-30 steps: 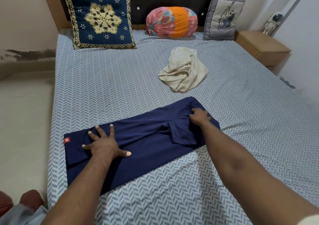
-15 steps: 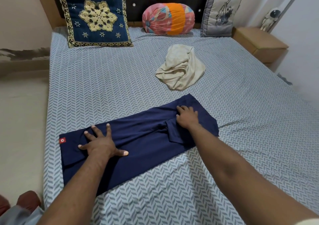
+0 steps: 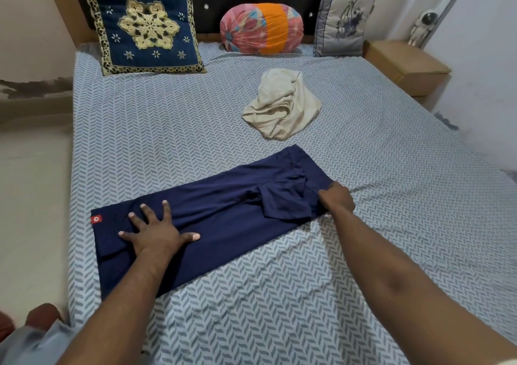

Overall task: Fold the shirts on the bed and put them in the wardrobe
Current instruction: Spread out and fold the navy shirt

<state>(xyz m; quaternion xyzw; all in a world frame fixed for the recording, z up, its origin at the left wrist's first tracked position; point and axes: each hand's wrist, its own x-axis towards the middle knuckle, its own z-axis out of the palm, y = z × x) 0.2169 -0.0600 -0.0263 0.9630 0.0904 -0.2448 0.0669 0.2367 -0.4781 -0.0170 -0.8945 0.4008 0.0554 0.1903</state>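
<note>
On the navy shirt point(image 3: 223, 219), hem end, my left hand point(image 3: 156, 233) presses flat, fingers splayed, pinning it. My right hand point(image 3: 337, 198) pinches the shoulder-end edge, probably for the next fold; cream shirt point(image 3: 279, 107) waits beyond.

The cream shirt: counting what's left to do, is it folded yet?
No, the cream shirt lies crumpled in a heap on the bed.

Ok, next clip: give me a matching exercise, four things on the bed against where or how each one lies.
Things:
1. navy shirt
2. cream shirt
3. round pillow
4. left hand

States:
A. crumpled in a heap, mid-bed
B. against the headboard, between two square cushions
C. spread flat, fingers apart
D. folded into a long strip near the bed's front edge

Pairs: 1-D, 2-A, 3-B, 4-C
</note>
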